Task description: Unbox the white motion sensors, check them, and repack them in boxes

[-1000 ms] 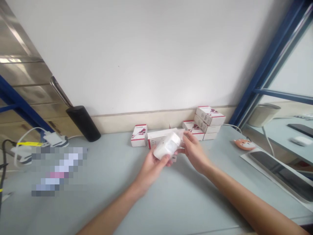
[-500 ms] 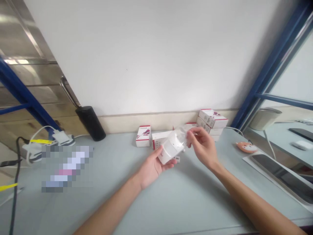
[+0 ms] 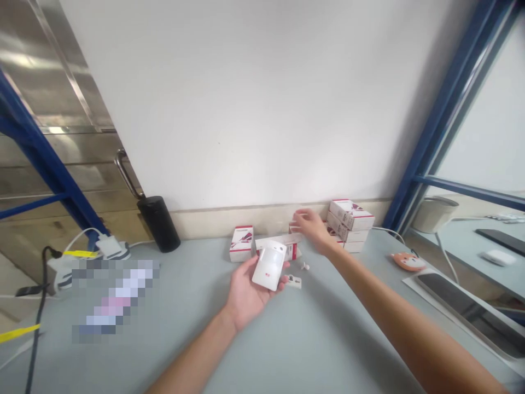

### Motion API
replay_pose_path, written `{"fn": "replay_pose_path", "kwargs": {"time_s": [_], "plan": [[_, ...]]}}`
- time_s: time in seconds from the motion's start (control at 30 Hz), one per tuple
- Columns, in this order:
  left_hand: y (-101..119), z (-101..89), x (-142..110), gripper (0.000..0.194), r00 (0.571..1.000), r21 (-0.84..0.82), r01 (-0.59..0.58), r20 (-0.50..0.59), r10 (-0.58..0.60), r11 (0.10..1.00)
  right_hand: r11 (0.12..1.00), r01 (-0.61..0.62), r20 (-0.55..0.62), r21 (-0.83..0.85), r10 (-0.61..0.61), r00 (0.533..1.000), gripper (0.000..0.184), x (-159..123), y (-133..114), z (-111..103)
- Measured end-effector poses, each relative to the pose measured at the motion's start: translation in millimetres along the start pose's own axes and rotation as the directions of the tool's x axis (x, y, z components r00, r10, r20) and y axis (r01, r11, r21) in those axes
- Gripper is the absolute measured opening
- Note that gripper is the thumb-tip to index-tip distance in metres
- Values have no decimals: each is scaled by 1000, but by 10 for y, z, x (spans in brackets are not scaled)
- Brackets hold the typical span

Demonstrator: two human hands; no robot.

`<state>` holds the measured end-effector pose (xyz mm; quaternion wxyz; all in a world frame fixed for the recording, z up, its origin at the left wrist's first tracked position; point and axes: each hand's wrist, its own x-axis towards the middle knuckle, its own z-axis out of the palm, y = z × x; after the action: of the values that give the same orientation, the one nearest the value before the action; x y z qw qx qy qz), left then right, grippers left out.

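My left hand (image 3: 246, 298) cradles a white plastic device (image 3: 269, 265) with a small red mark on its face, its fingers curled behind it. My right hand (image 3: 311, 228) is apart from it, fingers spread, beside a stack of white boxes with red trim (image 3: 349, 219). A faint clear plastic wrap (image 3: 279, 227) may lie near those fingers, but it is hard to make out. A small white bracket (image 3: 293, 282) and a tiny white part (image 3: 305, 266) lie on the grey-blue table (image 3: 311, 339) just right of the device.
Behind the device stand a white box (image 3: 241, 243) and a long box (image 3: 279, 246). A black cylinder (image 3: 159, 224) stands left, near a white charger with cables (image 3: 109, 247). On the right are an orange fox-faced object (image 3: 408, 261) and a dark tablet (image 3: 463, 301).
The device has come out of its clear plastic wrap and now rests in my left hand alone. My right hand has let go and moved back toward the boxes.
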<state>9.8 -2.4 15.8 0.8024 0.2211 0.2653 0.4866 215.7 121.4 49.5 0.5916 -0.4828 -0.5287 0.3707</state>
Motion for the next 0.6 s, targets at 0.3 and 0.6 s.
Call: {"fn": "replay_pose_path", "kwargs": {"time_s": [0.3,0.6], "plan": [[1,27,-7,55,997,-72,31,-67,-36,997,885,334,75,-325,-328,942,22,-369,-9,-144],[-98,25,22,42,996,100,31,-85,-22,995,997,-9,320,-78,33,947,38,-893,70,-122]]}}
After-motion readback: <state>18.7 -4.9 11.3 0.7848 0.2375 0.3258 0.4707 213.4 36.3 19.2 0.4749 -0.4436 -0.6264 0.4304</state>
